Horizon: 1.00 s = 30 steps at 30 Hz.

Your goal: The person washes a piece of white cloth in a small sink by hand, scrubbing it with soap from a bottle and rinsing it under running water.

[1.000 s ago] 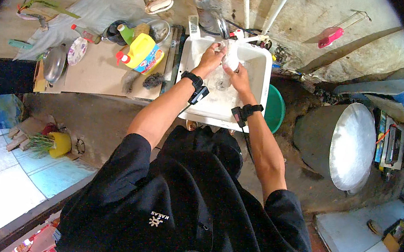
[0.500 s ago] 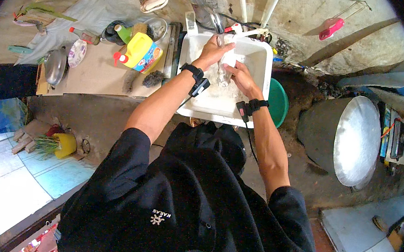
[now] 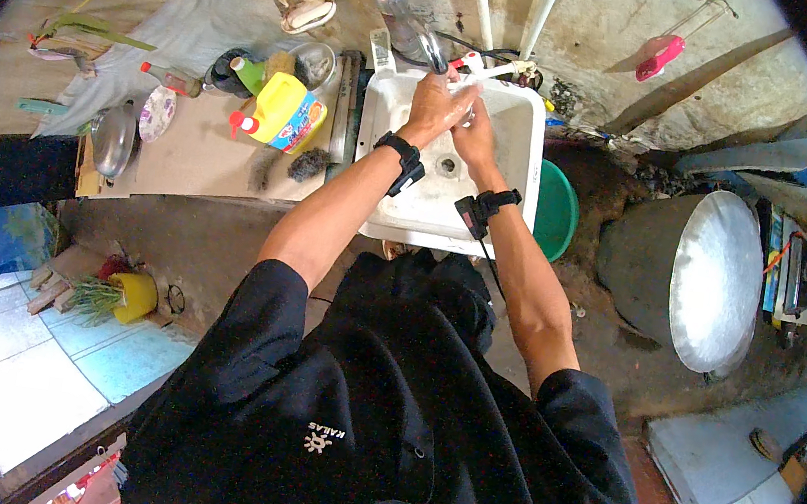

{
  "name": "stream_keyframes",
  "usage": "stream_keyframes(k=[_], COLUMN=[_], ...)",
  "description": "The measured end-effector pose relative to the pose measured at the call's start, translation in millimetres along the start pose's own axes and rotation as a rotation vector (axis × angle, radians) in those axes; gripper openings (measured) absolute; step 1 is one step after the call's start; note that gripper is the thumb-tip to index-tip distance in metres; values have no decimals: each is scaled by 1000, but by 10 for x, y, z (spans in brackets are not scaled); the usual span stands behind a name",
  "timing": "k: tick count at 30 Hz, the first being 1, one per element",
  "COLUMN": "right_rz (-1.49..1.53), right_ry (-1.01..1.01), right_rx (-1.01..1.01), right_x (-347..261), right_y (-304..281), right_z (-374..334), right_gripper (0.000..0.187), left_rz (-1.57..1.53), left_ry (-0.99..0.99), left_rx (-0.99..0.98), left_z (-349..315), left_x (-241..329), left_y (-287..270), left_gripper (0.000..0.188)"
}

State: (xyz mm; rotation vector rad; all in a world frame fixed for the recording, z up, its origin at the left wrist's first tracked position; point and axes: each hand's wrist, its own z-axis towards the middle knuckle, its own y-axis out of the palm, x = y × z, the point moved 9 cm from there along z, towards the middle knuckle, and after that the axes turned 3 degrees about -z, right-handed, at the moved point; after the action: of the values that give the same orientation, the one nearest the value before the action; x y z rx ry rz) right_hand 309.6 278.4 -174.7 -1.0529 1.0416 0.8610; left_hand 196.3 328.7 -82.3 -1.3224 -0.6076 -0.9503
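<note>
Both my hands are together at the far side of the white sink (image 3: pixel 530 192), just below the curved metal faucet (image 3: pixel 438 55). My left hand (image 3: pixel 437 112) is closed at the fingertips around a small white object (image 3: pixel 461 85), whose kind I cannot make out. Against it from the right, my right hand (image 3: pixel 475 142) is curled up to the same object, its fingers partly hidden. The skin looks wet. Below the hands, the sink's drain (image 3: pixel 447 165) shows.
On the left counter (image 3: pixel 173 158) stand a yellow jug (image 3: pixel 285 112) with a red cap, a dark scrubbing pad (image 3: pixel 309 165), a green bottle (image 3: pixel 249 74) and a metal bowl (image 3: pixel 316 65). A green basin (image 3: pixel 557 210) sits right of the sink; farther right is a large metal pot (image 3: pixel 717 281).
My hands have moved up toward the faucet and closer together. The white object, plainer between them before, is now mostly covered; the water stream below it no longer shows.
</note>
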Motion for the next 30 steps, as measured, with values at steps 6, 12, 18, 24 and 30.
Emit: stream_keyframes(k=[6, 12, 18, 24, 30], right_rz=[178, 117, 169, 61, 397], right_ry=[159, 108, 51, 33, 221], right_rx=[-96, -121, -151, -229, -199], right_x=[88, 122, -276, -535, -609], right_y=[260, 345, 504, 593, 501], right_z=[-83, -41, 281, 446, 293], right_gripper=[59, 55, 42, 42, 40], left_rz=[-34, 69, -89, -93, -16], left_ry=[-219, -77, -4, -37, -128], left_rx=[-32, -57, -21, -30, -155], left_z=[153, 84, -230, -128, -102], left_x=[-194, -171, -194, -320, -547], left_y=[-117, -175, -468, -738, -738], left_gripper=[49, 48, 68, 66, 43])
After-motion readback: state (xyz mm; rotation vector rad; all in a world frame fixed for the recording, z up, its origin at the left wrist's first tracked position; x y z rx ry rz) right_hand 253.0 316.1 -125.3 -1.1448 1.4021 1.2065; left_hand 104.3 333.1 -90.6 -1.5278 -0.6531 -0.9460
